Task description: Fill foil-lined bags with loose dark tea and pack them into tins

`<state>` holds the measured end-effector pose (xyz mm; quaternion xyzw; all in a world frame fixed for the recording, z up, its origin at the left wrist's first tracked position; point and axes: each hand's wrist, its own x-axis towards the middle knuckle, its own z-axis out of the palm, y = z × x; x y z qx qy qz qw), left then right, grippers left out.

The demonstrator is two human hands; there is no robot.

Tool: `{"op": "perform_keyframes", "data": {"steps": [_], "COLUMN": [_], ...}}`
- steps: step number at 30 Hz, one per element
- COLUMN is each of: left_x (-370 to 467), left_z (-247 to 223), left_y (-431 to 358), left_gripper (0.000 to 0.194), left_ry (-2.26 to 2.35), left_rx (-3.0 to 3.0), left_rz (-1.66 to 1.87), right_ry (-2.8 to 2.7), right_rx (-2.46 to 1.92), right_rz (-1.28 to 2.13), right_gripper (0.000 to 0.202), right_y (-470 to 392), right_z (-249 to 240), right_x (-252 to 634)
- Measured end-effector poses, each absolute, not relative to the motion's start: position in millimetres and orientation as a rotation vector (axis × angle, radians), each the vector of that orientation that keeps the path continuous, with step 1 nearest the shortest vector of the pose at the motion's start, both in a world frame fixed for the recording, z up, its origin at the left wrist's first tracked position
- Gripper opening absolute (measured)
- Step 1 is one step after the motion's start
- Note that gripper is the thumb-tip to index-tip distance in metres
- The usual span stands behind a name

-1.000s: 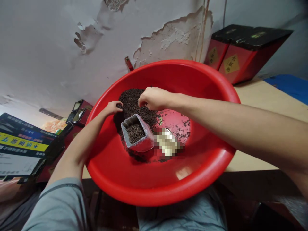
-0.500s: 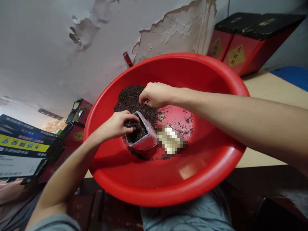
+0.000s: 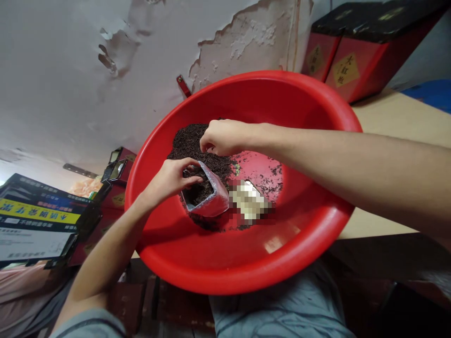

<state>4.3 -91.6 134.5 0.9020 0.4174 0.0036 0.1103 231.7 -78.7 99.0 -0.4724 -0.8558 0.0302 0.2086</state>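
Lined container [image 3: 220, 199]: sits in the red basin [image 3: 243, 279], left of the basin's middle, tilted, mouth toward me and to the left. Dark leaf inside. Leaf heap [image 3: 188, 138] lies just beyond it, on the far left of the basin floor, with loose bits scattered to the right.

My left hand [image 3: 174, 178] is at the container's mouth, thumb and fingers parted, not closed on anything I can see. My right hand [image 3: 223, 137] is over the heap, fingers curled in; cannot tell if they grip leaf or nothing.

Progress, my judgement: partway. Some leaf is in the container; a good deal lies outside it.

Hard to make out: fill level, since my left hand covers part of the mouth; right fingertips, turned away and down; a pale item [image 3: 251, 202] right of the container, blurred into blocks.

Further out: the table [image 3: 380, 218] under the basin, two red tins [image 3: 352, 70] at far right, their tops cut off by the frame edge; at left, a printed box [image 3: 35, 220], cut off too
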Motion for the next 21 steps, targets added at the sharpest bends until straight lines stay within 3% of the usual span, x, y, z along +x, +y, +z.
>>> {"op": "perform_keyframes", "data": {"steps": [4,10,14,16,19,21], "left_x": [9,2,-5,-8,-10,-10], "left_z": [135,141,123,102,64,43], "left_y": [-91,-59,-3,22,43,43], "left_gripper": [0.041,0.067,0.063,0.073,0.105,0.107], "left_ry": [1.135,1.243,1.472,1.684,1.872,1.932], "left_rx": [2.597,2.232,2.199,2.315,2.354,2.36], "left_rz": [0.072,0.311,0.529,0.366,-0.196,-0.432], "right_ry": [-2.357,-2.309,-2.286,-2.271,-2.255,-2.236], "right_rx": [-1.28,-1.25,-1.281,-1.297,-1.289,-1.303], "right_rz": [0.124,0.166,0.148,0.138,0.102,0.077], "right_gripper": [0.026,0.013,0.016,0.018,0.017,0.017], "right_y": [-78,-80,-78,-73,-60,-49], "right_z": [97,101,104,103,93,85], "right_x": [233,237,241,245,255,262]}}
